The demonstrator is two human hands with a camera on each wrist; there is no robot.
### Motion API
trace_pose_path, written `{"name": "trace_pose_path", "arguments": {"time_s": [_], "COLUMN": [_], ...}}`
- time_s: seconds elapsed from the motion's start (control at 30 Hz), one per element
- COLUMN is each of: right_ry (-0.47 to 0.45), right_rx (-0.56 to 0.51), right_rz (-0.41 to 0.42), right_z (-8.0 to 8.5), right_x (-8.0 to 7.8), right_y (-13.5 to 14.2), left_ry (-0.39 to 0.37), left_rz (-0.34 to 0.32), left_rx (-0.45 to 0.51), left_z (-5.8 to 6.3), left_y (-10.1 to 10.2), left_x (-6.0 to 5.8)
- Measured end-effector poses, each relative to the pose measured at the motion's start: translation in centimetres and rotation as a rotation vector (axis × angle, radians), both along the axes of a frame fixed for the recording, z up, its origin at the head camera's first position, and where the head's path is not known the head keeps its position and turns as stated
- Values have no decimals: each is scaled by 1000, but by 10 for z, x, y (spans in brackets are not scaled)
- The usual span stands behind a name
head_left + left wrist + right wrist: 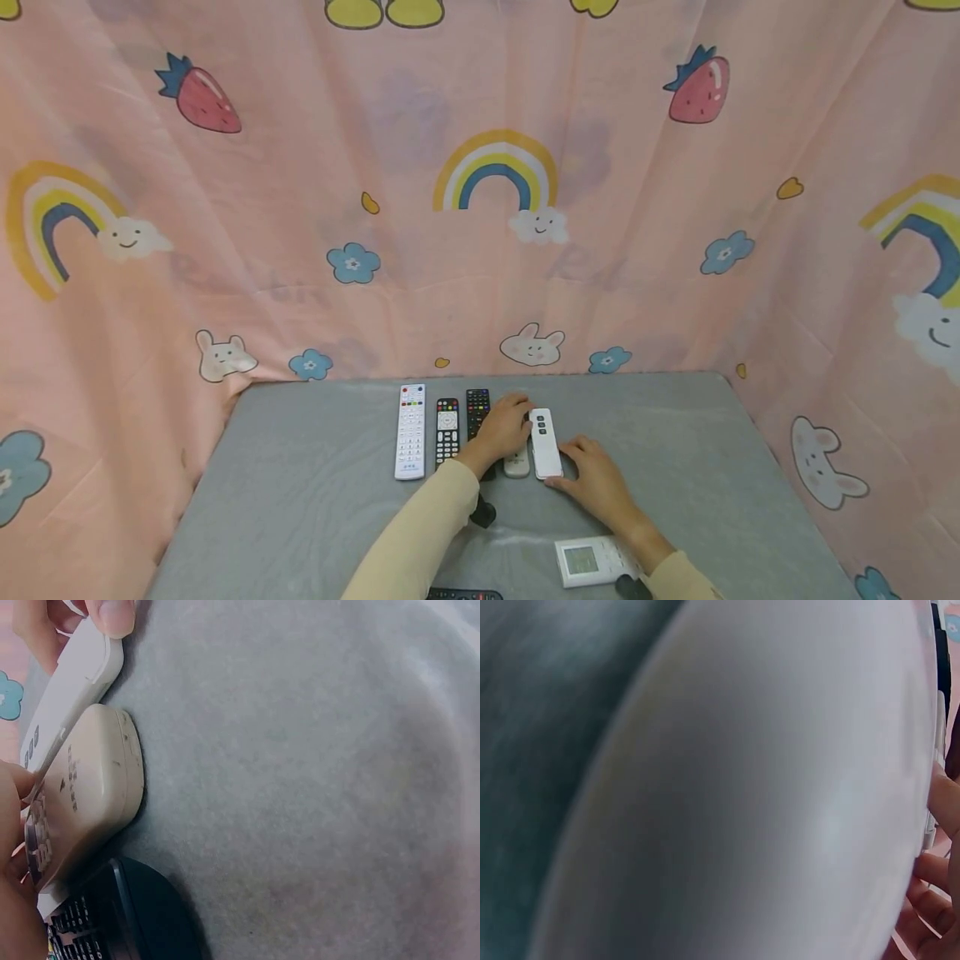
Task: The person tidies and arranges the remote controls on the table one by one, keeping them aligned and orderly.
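Observation:
A slim white remote control with a few dark buttons lies lengthwise between both hands. My right hand holds its near right end, the thumb at the bottom edge and fingers along the side. My left hand reaches over a cream remote, its fingertips at the white remote's upper left edge. I cannot tell whether the left fingers pinch either one. In the left wrist view the right thumb presses the white remote's end. Beside the cream remote lies a black remote, partly covered by the left arm in the head view.
Left of the hands lie a long white remote and a black remote with a pale pad. A white remote with a screen lies by the right wrist. Another black remote shows at the front. A printed curtain encloses the grey table.

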State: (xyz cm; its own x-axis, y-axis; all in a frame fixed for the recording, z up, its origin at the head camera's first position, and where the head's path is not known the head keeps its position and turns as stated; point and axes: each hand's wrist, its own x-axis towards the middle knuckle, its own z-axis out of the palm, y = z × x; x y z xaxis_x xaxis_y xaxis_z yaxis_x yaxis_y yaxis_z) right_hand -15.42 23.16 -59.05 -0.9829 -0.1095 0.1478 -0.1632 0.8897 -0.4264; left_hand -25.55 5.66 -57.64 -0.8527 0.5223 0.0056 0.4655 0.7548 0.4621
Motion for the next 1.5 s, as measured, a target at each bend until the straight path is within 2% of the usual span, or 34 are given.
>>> {"name": "trace_pose_path", "arguments": {"time_s": [0.3, 0.5, 0.6, 0.73, 0.9, 1.03, 1.13, 1.3, 1.5], "right_ry": [-1, -21, -51, -83, -61, -22, -10, 44, 155], "right_rx": [3, 12, 20, 10, -19, -35, -58, -75, -92], "right_rz": [-12, -20, -25, -30, -34, -29, -11, 51, 170], "right_z": [0, 0, 2, 7, 16, 21, 25, 28, 21], "right_x": [0, 0, -1, -1, 2, 9, 18, 39, 65], "right_y": [0, -2, -2, -1, 3, 2, -4, -18, -38], "left_ry": [13, -9, -16, -24, 0, 9, -17, -47, 35], "left_rz": [9, 5, 3, -2, -38, -49, -46, 1, 43], "left_rx": [-54, -86, -81, 1, 79, 150, 209, 278, 304], "left_z": [-11, -8, -3, 8, 19, 22, 26, 28, 15], "left_y": [4, 4, 1, -7, -27, -49, -68, -104, -147], "left_x": [-5, -6, -6, -5, -1, 10, 25, 58, 97]}}
